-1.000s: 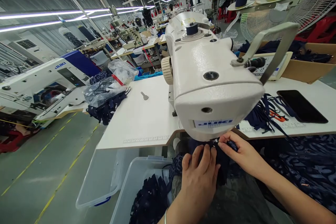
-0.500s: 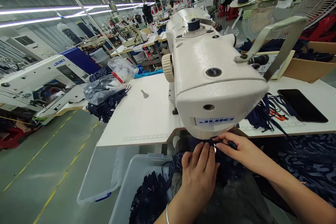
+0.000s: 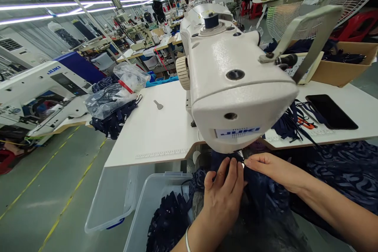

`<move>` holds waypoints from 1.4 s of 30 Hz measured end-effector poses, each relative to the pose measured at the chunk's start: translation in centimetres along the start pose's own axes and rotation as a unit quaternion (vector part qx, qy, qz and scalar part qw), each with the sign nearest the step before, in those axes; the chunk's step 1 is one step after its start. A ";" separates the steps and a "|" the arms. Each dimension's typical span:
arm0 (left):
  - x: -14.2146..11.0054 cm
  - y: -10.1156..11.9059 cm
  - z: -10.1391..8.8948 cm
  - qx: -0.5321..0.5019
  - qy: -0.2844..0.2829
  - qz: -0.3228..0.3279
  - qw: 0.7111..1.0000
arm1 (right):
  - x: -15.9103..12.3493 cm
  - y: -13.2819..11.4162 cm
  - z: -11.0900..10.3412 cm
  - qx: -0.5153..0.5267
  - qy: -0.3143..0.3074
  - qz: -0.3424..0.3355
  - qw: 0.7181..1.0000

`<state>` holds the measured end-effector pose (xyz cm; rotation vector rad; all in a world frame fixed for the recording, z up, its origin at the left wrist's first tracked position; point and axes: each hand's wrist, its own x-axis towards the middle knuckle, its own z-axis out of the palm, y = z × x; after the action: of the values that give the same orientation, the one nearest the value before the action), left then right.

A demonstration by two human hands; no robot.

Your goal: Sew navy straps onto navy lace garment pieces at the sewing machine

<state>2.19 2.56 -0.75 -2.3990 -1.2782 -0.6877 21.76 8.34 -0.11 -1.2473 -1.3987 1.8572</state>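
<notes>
A white JUKI sewing machine (image 3: 236, 98) stands before me, its head covering most of the sewing area. Below it, navy fabric (image 3: 262, 193) hangs over the edge and down towards my lap. My left hand (image 3: 223, 193) is closed on this fabric, fingers bent over its upper edge and the thumb mostly hidden. Just right of those fingertips, my right hand (image 3: 271, 169) pinches the fabric's edge between thumb and fingers. The needle area is largely hidden behind the machine head.
A clear plastic bin (image 3: 141, 208) with navy strips (image 3: 167, 220) stands at lower left. On the white table lie a flat metal piece (image 3: 158, 104), a black phone (image 3: 332, 111), orange-handled snips (image 3: 307, 123) and navy straps (image 3: 288, 126). A cardboard box (image 3: 339, 67) is behind right.
The view has shifted slightly. My right hand's fingers have closed together, lower at the fabric edge, and its wrist has moved right. My left hand stays on the fabric.
</notes>
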 end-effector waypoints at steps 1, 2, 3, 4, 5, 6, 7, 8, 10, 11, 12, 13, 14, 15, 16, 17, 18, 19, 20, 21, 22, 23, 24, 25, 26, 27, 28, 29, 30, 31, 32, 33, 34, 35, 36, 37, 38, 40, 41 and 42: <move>0.0 0.0 0.0 0.000 -0.003 0.001 1.000 | 0.0 0.4 0.1 0.007 0.004 0.007 1.000; 0.0 0.0 0.0 -0.001 -0.004 0.001 1.000 | 0.1 0.6 0.2 0.008 0.006 0.011 1.000; 0.0 0.0 0.0 0.000 -0.006 0.001 1.000 | 0.2 0.7 0.2 0.005 0.007 0.011 1.000; 0.0 0.0 -0.1 0.001 -0.005 0.001 1.000 | 0.3 0.7 0.2 -0.004 0.006 0.009 1.000; 0.0 0.1 -0.1 0.005 -0.007 0.000 1.000 | 0.3 0.6 0.1 -0.017 0.009 0.003 1.000; 0.1 0.1 -0.1 0.011 -0.007 -0.002 1.000 | 0.4 0.4 0.1 -0.034 0.017 -0.006 0.999; 0.1 0.2 -0.1 0.018 -0.007 -0.004 1.000 | 0.5 0.1 0.0 -0.053 0.029 -0.019 0.998; 0.2 0.2 -0.1 0.026 -0.005 -0.007 1.000 | 0.6 -0.1 0.0 -0.072 0.045 -0.035 0.996; 0.4 0.2 -0.2 0.046 0.004 -0.021 0.999 | 0.9 -0.4 0.1 -0.102 0.075 -0.066 0.990; 0.5 0.2 -0.2 0.054 0.008 -0.030 0.998 | 1.0 -0.5 0.1 -0.109 0.086 -0.076 0.987; 0.6 0.2 -0.2 0.060 0.012 -0.038 0.997 | 1.2 -0.4 0.2 -0.112 0.091 -0.082 0.986; 0.7 0.1 -0.3 0.063 0.015 -0.044 0.997 | 1.3 -0.3 0.3 -0.114 0.094 -0.085 0.985; 0.8 0.1 -0.3 0.063 0.017 -0.048 0.997 | 1.5 -0.1 0.3 -0.117 0.096 -0.087 0.985; 1.0 0.1 -0.3 0.062 0.017 -0.049 0.997 | 1.6 0.0 0.4 -0.120 0.099 -0.090 0.984; 1.1 0.1 -0.3 0.059 0.016 -0.049 0.997 | 1.8 0.2 0.4 -0.126 0.104 -0.094 0.982; 1.2 0.1 -0.3 0.056 0.013 -0.049 0.997 | 1.9 0.3 0.3 -0.132 0.109 -0.100 0.980; 1.4 0.2 -0.3 0.055 0.011 -0.051 0.997 | 2.0 0.4 0.3 -0.139 0.115 -0.108 0.978; 1.5 0.3 -0.3 0.057 0.008 -0.054 0.997 | 2.1 0.4 0.3 -0.146 0.122 -0.116 0.975; 1.6 0.5 -0.3 0.062 0.008 -0.057 0.996 | 2.2 0.4 0.2 -0.150 0.130 -0.125 0.972; 1.8 0.7 -0.2 0.069 0.011 -0.060 0.996 | 2.3 0.3 0.1 -0.153 0.135 -0.131 0.970; 1.9 0.9 -0.2 0.077 0.013 -0.062 0.995 | 2.4 0.2 0.1 -0.154 0.138 -0.136 0.969; 2.1 1.1 -0.2 0.083 0.013 -0.064 0.994 | 2.5 0.1 0.0 -0.154 0.140 -0.140 0.968; 2.3 1.3 -0.1 0.089 0.009 -0.066 0.994 | 2.6 0.0 0.0 -0.153 0.139 -0.141 0.968; 2.4 1.5 -0.1 0.095 0.004 -0.067 0.993 | 2.6 -0.2 0.0 -0.151 0.137 -0.142 0.969; 2.6 1.6 -0.2 0.102 -0.001 -0.071 0.992 | 2.7 -0.3 -0.1 -0.149 0.134 -0.142 0.969; 2.7 1.8 -0.2 0.111 -0.005 -0.074 0.991 | 2.8 -0.4 -0.1 -0.146 0.130 -0.140 0.971; 2.8 2.0 -0.2 0.122 -0.009 -0.076 0.990 | 2.9 -0.6 -0.1 -0.143 0.126 -0.138 0.972; 2.9 2.1 -0.3 0.133 -0.011 -0.077 0.988 | 3.0 -0.7 -0.1 -0.140 0.121 -0.135 0.973; 3.0 2.2 -0.3 0.143 -0.014 -0.078 0.987 | 3.0 -0.8 -0.1 -0.137 0.116 -0.133 0.975; 3.1 2.4 -0.3 0.150 -0.018 -0.079 0.985 | 3.1 -0.8 -0.1 -0.133 0.113 -0.132 0.976; 3.1 2.4 -0.3 0.155 -0.023 -0.079 0.984 | 3.2 -0.9 -0.1 -0.130 0.111 -0.131 0.977; 3.1 2.5 -0.3 0.158 -0.026 -0.079 0.984 | 3.2 -0.9 -0.1 -0.128 0.110 -0.131 0.977; 3.1 2.6 -0.3 0.161 -0.026 -0.081 0.983 | 3.2 -0.9 -0.1 -0.128 0.112 -0.132 0.977; 3.1 2.6 -0.3 0.162 -0.026 -0.083 0.983 | 3.3 -0.9 0.0 -0.129 0.113 -0.134 0.976; 3.2 2.6 -0.3 0.163 -0.025 -0.083 0.983 | 3.3 -0.8 0.0 -0.130 0.115 -0.136 0.975; 3.2 2.6 -0.2 0.163 -0.024 -0.084 0.983 | 3.3 -0.8 0.0 -0.131 0.115 -0.140 0.975; 3.2 2.6 -0.2 0.164 -0.024 -0.084 0.983 | 3.3 -0.8 0.0 -0.131 0.114 -0.144 0.974; 3.2 2.6 -0.2 0.164 -0.023 -0.083 0.983 | 3.3 -0.7 0.1 -0.127 0.109 -0.149 0.975; 3.2 2.6 -0.2 0.164 -0.022 -0.083 0.983 | 3.3 -0.7 0.1 -0.126 0.107 -0.150 0.975; 3.1 2.6 -0.2 0.164 -0.021 -0.084 0.983 | 3.3 -0.8 0.1 -0.124 0.105 -0.151 0.975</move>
<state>5.84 3.19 0.97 -2.0682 -1.4936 -0.4312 20.06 11.23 -0.62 -1.2262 -1.6328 1.3393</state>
